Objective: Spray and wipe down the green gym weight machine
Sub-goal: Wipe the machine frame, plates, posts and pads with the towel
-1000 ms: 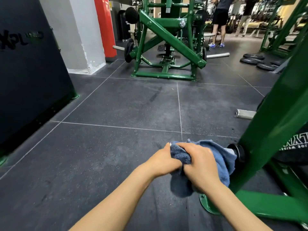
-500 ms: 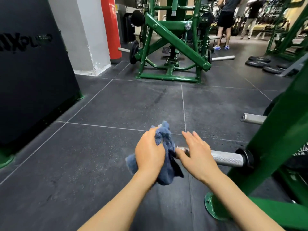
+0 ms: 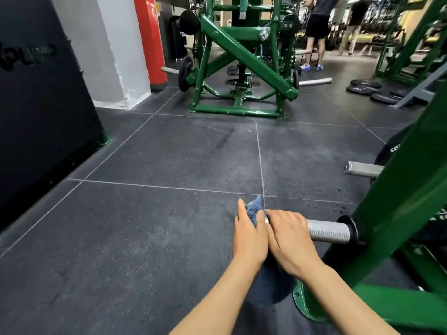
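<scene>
The green steel weight machine (image 3: 396,201) stands at the right of the scene, its slanted upright rising from a round foot plate bolted to the dark rubber floor (image 3: 145,238). A knurled silver metal peg (image 3: 327,230) sticks out leftward from the upright, and both hands meet at its free end. The left hand (image 3: 249,235) holds a bunched blue terry cloth (image 3: 252,210) against the tip of the peg, fingers curled around the fabric with the thumb raised on the far side. The right hand (image 3: 289,240) lies over the peg just beside it, fingers together and bent down over the metal; whether they close fully underneath cannot be told. The two hands touch.

The likely risks are small ones. The cloth sits only at the very tip, so a pull to the left would slip it off the end and leave the rest of the knurling unwiped. A dark patch beneath the hands may be hanging cloth or shadow; a trailing part could drag on the gritty floor and pick up dirt. No spray bottle is in sight, so a dry cloth may only smear.
</scene>
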A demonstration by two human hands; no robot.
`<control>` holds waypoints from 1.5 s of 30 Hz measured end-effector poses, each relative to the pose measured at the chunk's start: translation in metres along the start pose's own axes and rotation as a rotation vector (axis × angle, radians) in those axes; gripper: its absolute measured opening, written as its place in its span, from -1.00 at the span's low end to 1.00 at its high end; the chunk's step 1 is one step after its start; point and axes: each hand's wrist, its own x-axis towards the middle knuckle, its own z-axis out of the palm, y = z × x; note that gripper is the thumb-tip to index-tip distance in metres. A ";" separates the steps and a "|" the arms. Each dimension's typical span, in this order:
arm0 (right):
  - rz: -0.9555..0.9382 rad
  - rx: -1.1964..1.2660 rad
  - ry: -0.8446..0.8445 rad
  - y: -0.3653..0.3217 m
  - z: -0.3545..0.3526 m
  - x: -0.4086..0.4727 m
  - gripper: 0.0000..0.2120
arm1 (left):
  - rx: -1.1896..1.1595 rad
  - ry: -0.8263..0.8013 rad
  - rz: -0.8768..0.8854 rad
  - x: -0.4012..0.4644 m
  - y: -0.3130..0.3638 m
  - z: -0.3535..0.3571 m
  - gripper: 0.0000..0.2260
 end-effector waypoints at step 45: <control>0.229 0.438 -0.029 0.006 -0.023 -0.002 -0.44 | 0.924 -0.168 0.472 0.040 0.037 -0.029 -0.76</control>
